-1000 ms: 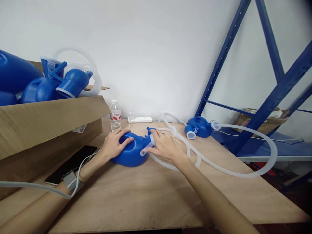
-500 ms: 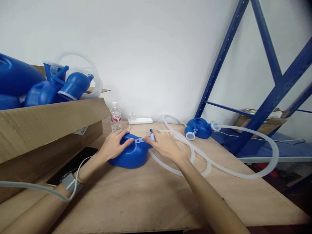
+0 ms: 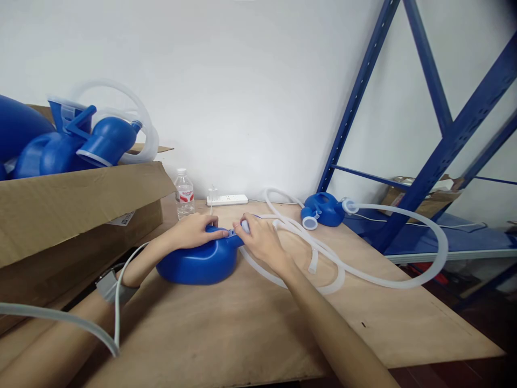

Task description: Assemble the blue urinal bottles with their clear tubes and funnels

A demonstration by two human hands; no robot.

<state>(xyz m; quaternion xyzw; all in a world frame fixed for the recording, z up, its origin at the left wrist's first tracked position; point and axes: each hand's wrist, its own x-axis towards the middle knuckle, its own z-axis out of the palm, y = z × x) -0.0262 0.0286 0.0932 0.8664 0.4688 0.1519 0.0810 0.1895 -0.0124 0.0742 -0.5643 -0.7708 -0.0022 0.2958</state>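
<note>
A blue plastic urinal bottle (image 3: 197, 264) lies on its side on the wooden table in front of me. My left hand (image 3: 196, 230) is wrapped over its handle, with the thumb pressing by a small clear strap (image 3: 231, 233) near the neck. At the neck end, my right hand (image 3: 258, 237) is closed around the mouth and a whitish cap (image 3: 245, 226); its fingers partly hide both. Behind and beside my right hand, a translucent hose (image 3: 335, 258) loops over the table. It leads to a second blue urinal bottle (image 3: 329, 210) at the back right.
On the left, a cardboard box (image 3: 81, 205) holds several blue bottles (image 3: 109, 140) with a coiled hose. A water bottle (image 3: 184, 195) and a white power strip (image 3: 227, 200) stand by the wall. Blue metal shelving (image 3: 428, 161) rises on the right. A cable (image 3: 118, 302) hangs across my left wrist.
The bottle has turned and shifted slightly left and nearer, with both hands staying on it. My left fingers have curled further round the handle. The whole view has swung slightly.
</note>
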